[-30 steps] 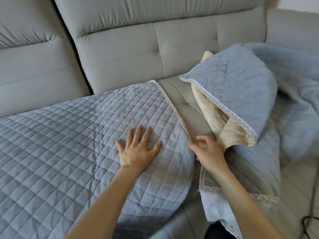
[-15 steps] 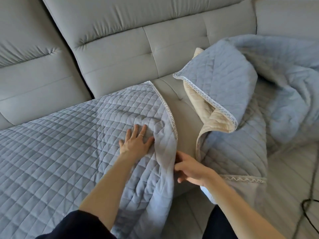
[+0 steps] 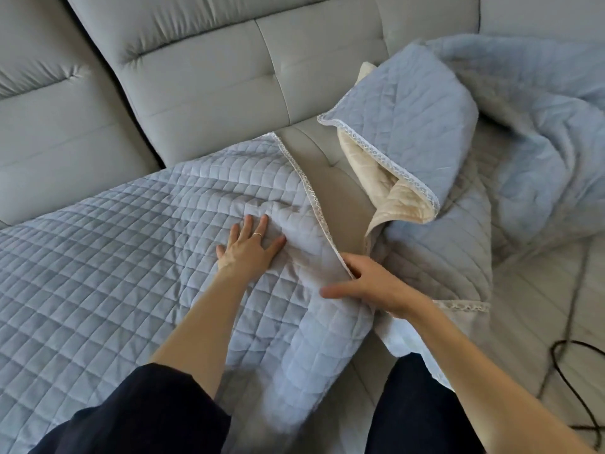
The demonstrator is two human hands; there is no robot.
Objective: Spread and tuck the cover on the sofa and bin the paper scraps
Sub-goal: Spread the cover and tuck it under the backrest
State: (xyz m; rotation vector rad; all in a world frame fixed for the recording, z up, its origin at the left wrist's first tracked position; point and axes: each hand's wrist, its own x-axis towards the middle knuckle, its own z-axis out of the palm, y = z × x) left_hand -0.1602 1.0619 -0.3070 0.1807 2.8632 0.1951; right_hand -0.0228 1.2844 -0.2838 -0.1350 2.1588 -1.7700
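A blue-grey quilted cover (image 3: 114,257) with a lace edge lies spread over the left seat of the grey sofa (image 3: 209,70). My left hand (image 3: 248,247) presses flat on it, fingers apart, beside a small wrinkle. My right hand (image 3: 370,283) grips the cover's lace-trimmed right edge near the seat front, thumb on top. A second quilted cover (image 3: 425,126) lies rumpled on the right seat, one corner folded over and showing its cream underside. A strip of bare seat (image 3: 337,191) shows between the two covers. No paper scraps are in view.
The sofa's backrest cushions run along the top. Pale floor (image 3: 540,322) lies at the right, crossed by a black cable (image 3: 576,388). My dark-clothed legs (image 3: 422,404) stand against the sofa front.
My right hand has gone from the gap between the covers to gripping the left cover's edge. The left hand slid slightly and the cover bunched beside it. The view shifted right and down.
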